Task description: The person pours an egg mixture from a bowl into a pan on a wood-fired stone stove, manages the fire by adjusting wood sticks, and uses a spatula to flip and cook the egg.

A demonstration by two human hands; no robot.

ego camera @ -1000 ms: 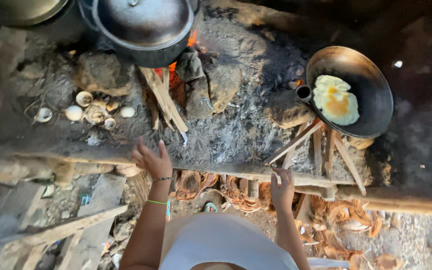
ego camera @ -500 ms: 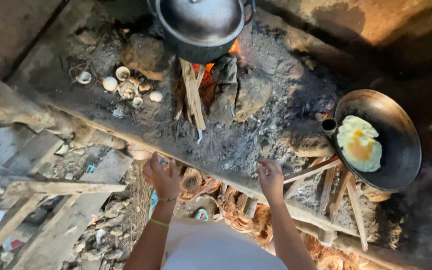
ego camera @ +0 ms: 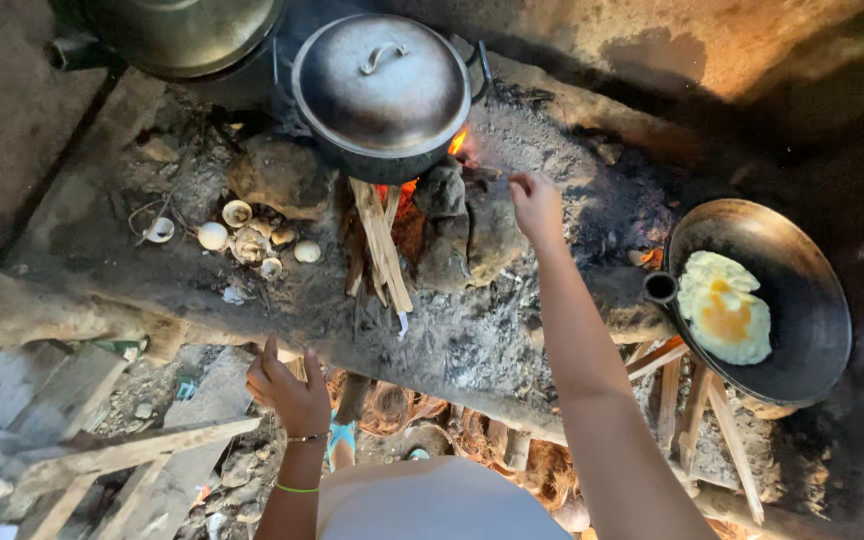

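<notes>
Thin stick (ego camera: 480,172), light, stiff, likely brittle (hot toward the fire (ego camera: 459,141)): right hand (ego camera: 535,207) pinches its near end; left hand (ego camera: 289,388) hangs loosely curled, empty, by the hearth edge (ego camera: 192,308).

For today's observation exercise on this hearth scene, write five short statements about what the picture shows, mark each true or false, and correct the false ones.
1. The lidded pot sits above burning firewood. True.
2. The pan on the right is empty. False: a fried egg lies in it.
3. The right hand reaches out over the stones beside the fire. True.
4. The left hand grips the pot's lid handle. False: it is at the near edge of the hearth, away from the pot.
5. Broken eggshells lie in the ash left of the firewood. True.
</notes>
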